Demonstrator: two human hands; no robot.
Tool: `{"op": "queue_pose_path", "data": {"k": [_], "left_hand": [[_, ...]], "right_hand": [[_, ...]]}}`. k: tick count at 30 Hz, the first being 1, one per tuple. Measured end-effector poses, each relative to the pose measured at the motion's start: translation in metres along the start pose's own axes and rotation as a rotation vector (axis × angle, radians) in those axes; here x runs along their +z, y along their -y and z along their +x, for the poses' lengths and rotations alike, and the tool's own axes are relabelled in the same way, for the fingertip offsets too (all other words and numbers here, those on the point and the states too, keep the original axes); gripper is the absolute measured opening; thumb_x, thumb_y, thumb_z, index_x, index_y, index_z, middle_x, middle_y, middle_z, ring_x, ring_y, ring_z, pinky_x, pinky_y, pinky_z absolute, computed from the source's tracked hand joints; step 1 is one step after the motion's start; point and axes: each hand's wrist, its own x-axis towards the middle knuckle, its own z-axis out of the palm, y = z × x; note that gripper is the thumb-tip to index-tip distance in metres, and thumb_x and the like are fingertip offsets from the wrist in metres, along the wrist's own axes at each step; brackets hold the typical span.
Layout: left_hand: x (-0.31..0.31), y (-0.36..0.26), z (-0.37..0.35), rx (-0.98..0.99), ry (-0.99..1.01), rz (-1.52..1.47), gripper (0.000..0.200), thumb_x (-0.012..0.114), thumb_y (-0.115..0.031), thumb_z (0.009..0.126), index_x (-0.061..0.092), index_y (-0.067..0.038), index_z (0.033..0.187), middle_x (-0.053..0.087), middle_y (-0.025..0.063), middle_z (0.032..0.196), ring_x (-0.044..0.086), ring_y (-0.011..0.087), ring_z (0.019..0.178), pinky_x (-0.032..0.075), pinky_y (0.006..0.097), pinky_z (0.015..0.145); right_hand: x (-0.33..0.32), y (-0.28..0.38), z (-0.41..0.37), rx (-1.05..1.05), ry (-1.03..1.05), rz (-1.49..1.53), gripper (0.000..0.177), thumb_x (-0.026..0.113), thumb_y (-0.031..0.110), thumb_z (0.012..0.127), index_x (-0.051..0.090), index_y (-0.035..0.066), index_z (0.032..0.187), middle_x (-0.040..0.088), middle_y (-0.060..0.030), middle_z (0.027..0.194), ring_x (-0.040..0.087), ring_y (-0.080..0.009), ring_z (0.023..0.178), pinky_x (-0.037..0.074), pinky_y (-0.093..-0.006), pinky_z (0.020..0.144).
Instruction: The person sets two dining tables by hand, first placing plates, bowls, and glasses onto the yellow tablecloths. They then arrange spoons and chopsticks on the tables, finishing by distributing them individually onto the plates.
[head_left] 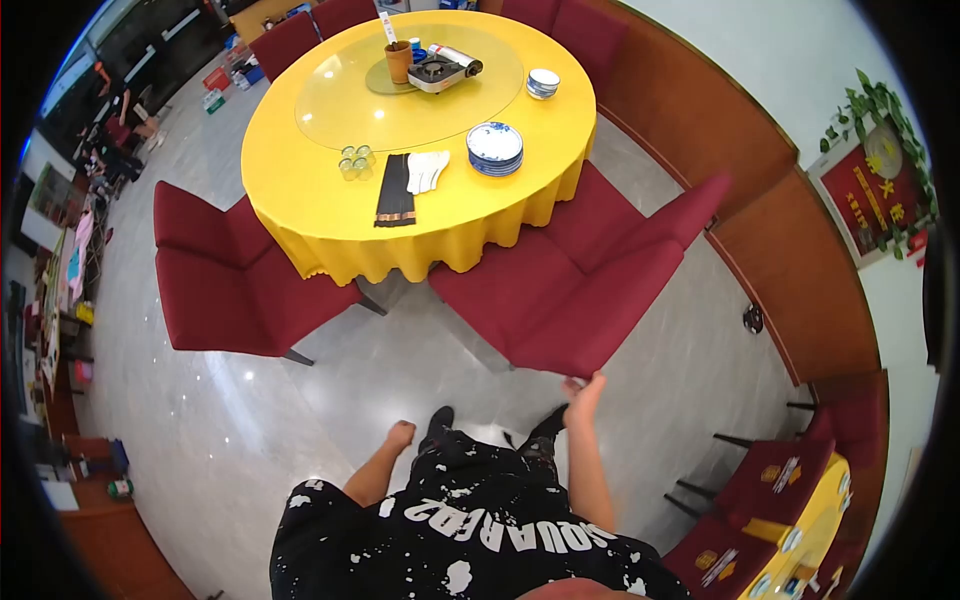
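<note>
My right hand point(583, 400) is at the near top edge of a dark red upholstered chair point(610, 310). Its thumb lies against the backrest and its fingers curl around the edge. Hanging low over the floor, my left hand point(401, 434) has its fingers curled in, and I see nothing in it. The chair stands at the near right side of a round table with a yellow tablecloth point(285, 190), its seat partly beneath the cloth's edge. Another dark red chair point(215, 275) stands to the left, turned toward the table.
On the table are stacked plates point(495, 145), bowls point(543, 82), small glasses point(355, 162), a black cloth point(396, 190), a white cloth point(428, 172) and a portable gas stove point(437, 72). Wood panelling point(690, 115) runs along the right. More chairs point(770, 490) stand at lower right. People point(120, 125) are far left.
</note>
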Motion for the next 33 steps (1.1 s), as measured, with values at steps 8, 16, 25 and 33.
{"op": "queue_pose_path", "data": {"k": [8,16,25,33], "left_hand": [[0.082,-0.326,-0.086,0.059,0.18,-0.616,0.057,0.049,-0.046,0.096,0.041,-0.013,0.142,0.056,0.0116,0.129,0.064,0.0255,0.101,0.05,0.0383,0.085],[0.09,-0.397,-0.104,0.208,0.334,-0.563,0.071,0.048,-0.048,0.096,0.026,-0.012,0.154,0.045,0.0134,0.145,0.055,0.0325,0.121,0.045,0.0419,0.097],[-0.007,-0.216,-0.046,-0.006,-0.154,-0.569,0.057,0.056,-0.042,0.092,0.053,-0.003,0.134,0.066,0.012,0.106,0.062,0.0208,0.086,0.051,0.035,0.077],[-0.122,-0.185,0.013,0.047,-0.43,-0.415,0.046,0.059,-0.033,0.087,0.063,-0.001,0.119,0.067,0.0225,0.113,0.062,0.0344,0.11,0.047,0.0379,0.094]], "right_hand": [[0.016,0.132,0.068,-0.136,0.205,-0.195,0.086,0.061,0.034,0.09,0.009,0.006,0.153,0.03,-0.0187,0.151,0.04,-0.0329,0.132,0.041,-0.0462,0.103],[0.056,0.166,0.11,-0.605,0.176,-0.467,0.083,0.064,0.013,0.087,0.011,-0.009,0.148,0.03,-0.0288,0.148,0.039,-0.0383,0.132,0.031,-0.0425,0.113],[0.064,0.145,0.13,-0.708,0.164,-0.5,0.077,0.063,0.015,0.089,0.019,-0.006,0.149,0.031,-0.0256,0.149,0.039,-0.0357,0.134,0.03,-0.0428,0.113],[0.082,0.164,0.105,-0.752,-0.121,-1.092,0.076,0.06,0.023,0.089,0.022,-0.006,0.148,0.034,-0.029,0.148,0.036,-0.0409,0.136,0.029,-0.0442,0.113]]}}
